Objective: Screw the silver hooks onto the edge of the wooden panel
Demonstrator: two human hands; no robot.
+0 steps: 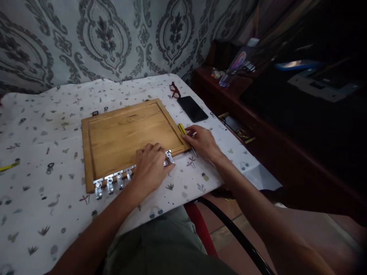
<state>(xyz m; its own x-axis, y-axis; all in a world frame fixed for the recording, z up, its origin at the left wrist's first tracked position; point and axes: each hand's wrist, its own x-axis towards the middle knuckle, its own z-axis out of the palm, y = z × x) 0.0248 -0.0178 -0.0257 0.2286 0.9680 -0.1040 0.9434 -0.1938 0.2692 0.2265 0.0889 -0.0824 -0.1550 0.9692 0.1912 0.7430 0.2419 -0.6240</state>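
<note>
A wooden panel (129,133) with a raised frame lies flat on the cloth-covered table. Along its near edge sits a row of silver metal fittings (109,184), shaped like hinges or clips. My left hand (151,164) bends over this edge, fingers on the wood and thumb against the fitting at the right end (169,156); the palm hides part of the row. At the panel's right side, my right hand (203,141) pinches a screwdriver (181,128), its yellow and black handle pointing away and its thin metal shaft showing below the fingers.
Beyond the panel's right corner lie a black phone (192,108) and folded glasses (174,90). Something yellow (9,167) rests at the table's left. A dark red desk (275,133) on the right bears a bottle (238,63), with an opened drawer (236,128) below. A patterned curtain (143,38) hangs behind.
</note>
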